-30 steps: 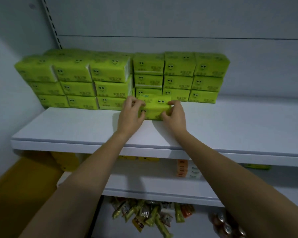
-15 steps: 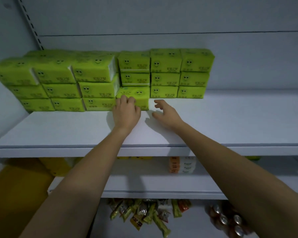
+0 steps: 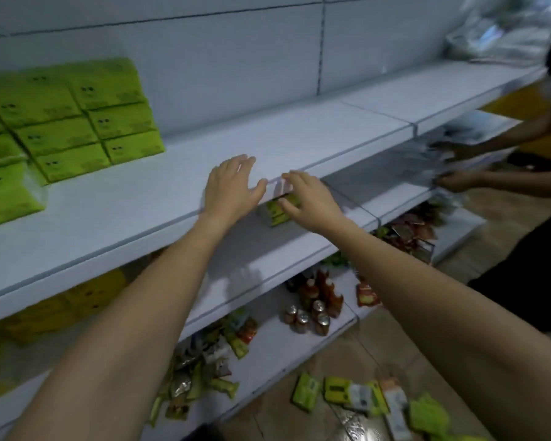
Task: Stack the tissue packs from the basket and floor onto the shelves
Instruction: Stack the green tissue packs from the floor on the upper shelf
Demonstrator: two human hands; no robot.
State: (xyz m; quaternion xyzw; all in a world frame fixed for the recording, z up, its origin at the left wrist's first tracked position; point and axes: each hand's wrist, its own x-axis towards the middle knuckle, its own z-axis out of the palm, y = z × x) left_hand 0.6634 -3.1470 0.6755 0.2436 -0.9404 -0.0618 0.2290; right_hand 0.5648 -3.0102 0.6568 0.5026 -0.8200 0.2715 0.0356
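Observation:
Green tissue packs [image 3: 77, 125] stand stacked in rows at the left of the white upper shelf [image 3: 147, 198]. My left hand [image 3: 231, 186] hovers over that shelf's front edge with fingers spread and holds nothing. My right hand [image 3: 306, 200] is beside it, just past the edge, fingers straight and empty. More green and white tissue packs [image 3: 360, 396] lie loose on the floor at the lower right. A few small packs [image 3: 277, 211] sit on the shelf below, between my hands.
Another person [image 3: 528, 173] at the right handles clear bags on the middle shelf. Bottles and cans [image 3: 315, 303] and snack packets [image 3: 204, 367] fill the lower shelf. Yellow packs [image 3: 61, 307] sit under the upper shelf at left.
Both hands have left the green pack at the stack and pulled back to the shelf's front edge. The view has swung right and down, bringing the floor packs and another person into sight.

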